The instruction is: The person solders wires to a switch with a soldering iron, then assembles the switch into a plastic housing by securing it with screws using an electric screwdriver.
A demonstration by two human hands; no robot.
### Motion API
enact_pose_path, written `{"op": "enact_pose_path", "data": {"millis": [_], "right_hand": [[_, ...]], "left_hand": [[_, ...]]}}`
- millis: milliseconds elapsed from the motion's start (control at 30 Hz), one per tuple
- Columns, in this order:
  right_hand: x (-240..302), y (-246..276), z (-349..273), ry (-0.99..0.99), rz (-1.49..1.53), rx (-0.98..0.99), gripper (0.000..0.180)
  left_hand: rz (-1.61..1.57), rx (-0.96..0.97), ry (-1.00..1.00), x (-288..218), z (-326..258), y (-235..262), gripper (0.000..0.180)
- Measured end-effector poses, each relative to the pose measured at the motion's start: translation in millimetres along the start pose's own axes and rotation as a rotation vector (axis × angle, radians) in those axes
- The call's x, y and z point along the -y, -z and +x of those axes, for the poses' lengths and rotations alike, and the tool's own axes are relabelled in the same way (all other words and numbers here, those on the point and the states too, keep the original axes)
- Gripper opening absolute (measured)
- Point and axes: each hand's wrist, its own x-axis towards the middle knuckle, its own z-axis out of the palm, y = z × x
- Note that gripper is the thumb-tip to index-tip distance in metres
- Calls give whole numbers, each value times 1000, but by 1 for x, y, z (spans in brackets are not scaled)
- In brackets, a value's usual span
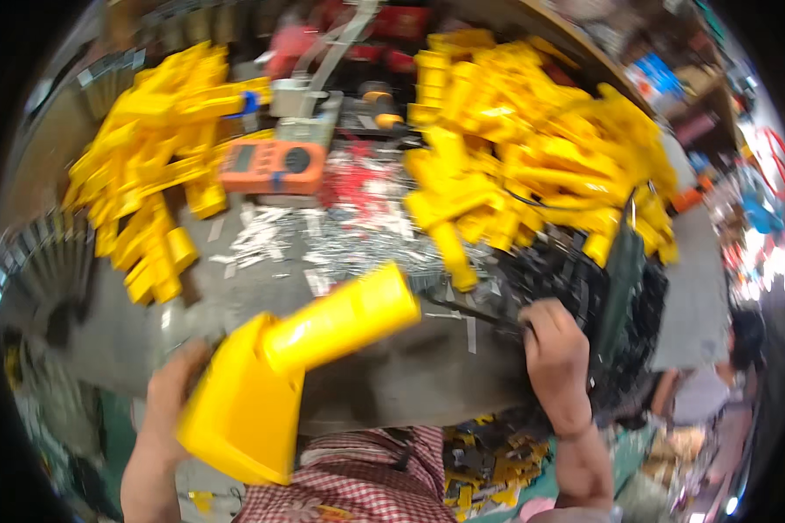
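My left hand (171, 392) grips a yellow plastic housing (235, 410) by its left side, above the near edge of the table. The housing has a wide boxy end and a round tube-like part pointing up and right. My right hand (556, 357) is at the right with its fingers pinched together, beside a heap of small black parts (549, 270). A thin dark piece (462, 309) runs left from near those fingertips; blur hides whether they hold it.
Yellow housings are piled at the left (148, 148) and right (532, 131) of the grey table (105, 340). Between them lie an orange meter (275, 166), metal strips (358, 248) and red bits (353, 174). A dark green-handled tool (621, 279) stands at the right, near another person (702, 392).
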Motion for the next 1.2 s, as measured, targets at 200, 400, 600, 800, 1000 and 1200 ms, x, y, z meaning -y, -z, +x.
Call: {"op": "enact_pose_path", "data": {"millis": [200, 400, 600, 800, 1000, 1200], "right_hand": [[75, -91, 33, -88, 727, 285, 27], [113, -119, 194, 76, 933, -30, 17], [117, -132, 239, 49, 808, 197, 21], [115, -132, 241, -5, 759, 183, 23], [132, -141, 230, 174, 404, 88, 36], [144, -122, 172, 190, 344, -194, 53]], "left_hand": [[-435, -4, 445, 43, -5, 50, 30], [-328, -466, 386, 101, -1, 75, 25], [30, -651, 345, 123, 14, 68, 24], [133, -709, 335, 132, 14, 63, 20], [311, -824, 180, 108, -1, 70, 18], [-53, -934, 600, 91, -124, 7, 10]]}}
